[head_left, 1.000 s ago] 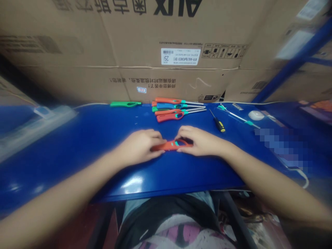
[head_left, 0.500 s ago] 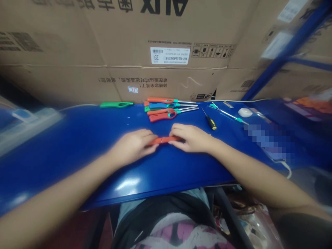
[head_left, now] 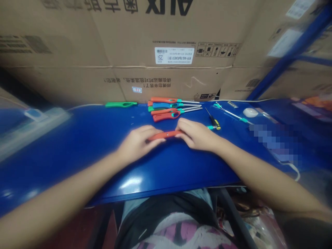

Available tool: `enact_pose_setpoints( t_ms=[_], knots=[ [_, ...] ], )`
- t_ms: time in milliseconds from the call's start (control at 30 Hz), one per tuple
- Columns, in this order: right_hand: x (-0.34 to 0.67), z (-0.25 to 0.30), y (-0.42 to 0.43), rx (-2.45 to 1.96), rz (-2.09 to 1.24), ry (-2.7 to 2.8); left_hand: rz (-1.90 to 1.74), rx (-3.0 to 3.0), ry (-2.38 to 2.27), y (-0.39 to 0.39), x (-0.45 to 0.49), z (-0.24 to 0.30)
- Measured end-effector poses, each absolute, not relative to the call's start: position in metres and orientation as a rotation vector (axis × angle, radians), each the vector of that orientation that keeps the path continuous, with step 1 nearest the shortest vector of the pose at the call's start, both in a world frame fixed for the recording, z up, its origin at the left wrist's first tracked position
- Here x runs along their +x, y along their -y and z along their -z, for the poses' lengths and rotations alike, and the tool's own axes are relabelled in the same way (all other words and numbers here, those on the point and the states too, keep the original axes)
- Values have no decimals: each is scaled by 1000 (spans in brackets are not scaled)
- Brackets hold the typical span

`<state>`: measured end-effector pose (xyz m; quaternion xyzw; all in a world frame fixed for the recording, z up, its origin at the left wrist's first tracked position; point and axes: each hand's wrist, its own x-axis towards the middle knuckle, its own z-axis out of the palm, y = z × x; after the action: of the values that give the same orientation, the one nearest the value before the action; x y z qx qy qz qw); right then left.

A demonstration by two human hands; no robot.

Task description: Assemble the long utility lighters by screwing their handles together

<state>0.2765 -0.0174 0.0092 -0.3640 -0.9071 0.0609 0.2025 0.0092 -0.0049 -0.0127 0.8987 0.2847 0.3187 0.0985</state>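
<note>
Here both hands meet near the middle of the blue table [head_left: 77, 145], and the orange lighter [head_left: 166, 134] is between them, long and thin, low over the table surface; whether it touches the surface I cannot tell. The left hand [head_left: 136, 142] grasps its left end with the fingers curled over it, and the right hand [head_left: 198, 135] grasps the right end in the same way, so only the middle part shows. Just behind the hands there is a small pile of lighters [head_left: 172, 110], orange, blue and green, with their metal tubes pointing to the right. A single green lighter [head_left: 120, 104] lies apart, further left, near the cardboard boxes [head_left: 103, 41] along the back edge. Right of the pile lies a screwdriver [head_left: 214, 121] with a black and yellow handle, then a thin rod [head_left: 232, 113] with teal ends and a small white object [head_left: 250, 112].
</note>
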Motion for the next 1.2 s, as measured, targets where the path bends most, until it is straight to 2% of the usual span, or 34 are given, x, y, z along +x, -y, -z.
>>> enact_pose_setpoints(
  t_ms=[267,433,533,733,867,967,1200],
  knots=[
    [287,-15,14,-947,-96,2481,-1090,2638,-800,6,3,4],
    [286,-19,17,-1032,-6,2431,-1117,2509,-942,10,7,3],
    [280,-16,18,-1254,-13,2463,-1021,2415,-1017,7,10,8],
    [270,-6,19,-1533,-318,2499,-692,2626,-903,3,8,14],
    [271,-3,19,-1207,-413,2526,-599,2737,-919,6,7,10],
    [271,-4,21,-948,-369,2575,-587,2791,-860,8,8,9],
    [267,2,26,-778,-297,2575,-539,2780,-800,13,8,13]
  ],
)
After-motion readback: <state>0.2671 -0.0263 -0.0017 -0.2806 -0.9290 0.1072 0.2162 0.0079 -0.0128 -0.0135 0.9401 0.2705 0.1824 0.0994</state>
